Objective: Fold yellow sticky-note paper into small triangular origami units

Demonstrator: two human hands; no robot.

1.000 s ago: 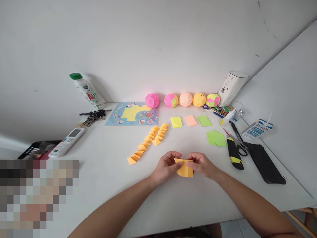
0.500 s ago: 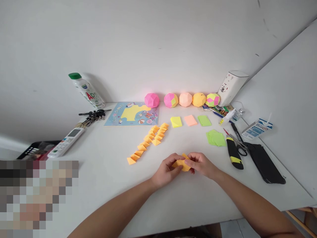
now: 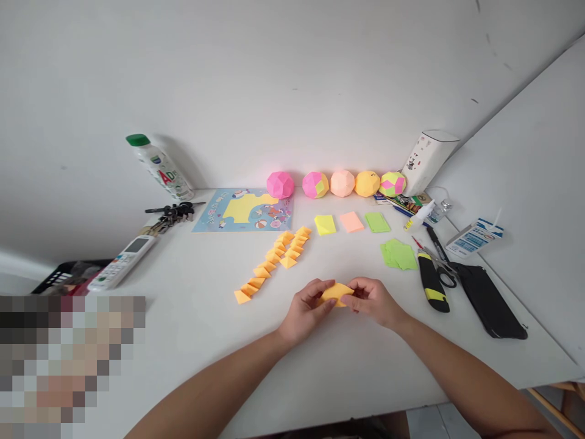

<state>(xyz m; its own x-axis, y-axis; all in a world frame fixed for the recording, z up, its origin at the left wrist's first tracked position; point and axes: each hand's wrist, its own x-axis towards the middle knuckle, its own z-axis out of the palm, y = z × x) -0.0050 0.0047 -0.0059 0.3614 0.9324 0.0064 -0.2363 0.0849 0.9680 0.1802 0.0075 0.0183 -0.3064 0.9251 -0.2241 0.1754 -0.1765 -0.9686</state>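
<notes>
Between my hands is an orange folded paper piece [image 3: 337, 293], held just above the white table. My left hand [image 3: 307, 310] grips its left side, thumb in front and fingers behind. On its right side, my right hand [image 3: 371, 303] pinches the paper between thumb and fingers. Two rows of orange folded paper units [image 3: 269, 261] lie on the table to the left. Beyond my hands are a yellow sticky-note pad [image 3: 325, 225], a pink pad [image 3: 351, 222] and a green pad [image 3: 377, 222]. Loose green paper pieces [image 3: 398, 255] lie to the right.
Several faceted paper balls [image 3: 342, 183] line the wall beside a white box [image 3: 429, 161]. At right lie a cutter [image 3: 432, 283], scissors [image 3: 445, 275], a glue bottle [image 3: 419, 216] and a black pouch [image 3: 491, 299]. At left are a remote [image 3: 122, 262], keys [image 3: 171, 214] and a green-capped bottle [image 3: 162, 167].
The orange paper has been turned in my hands, so a broader, smoother face now shows. My fingers have shifted slightly around it. Everything else on the table stays put.
</notes>
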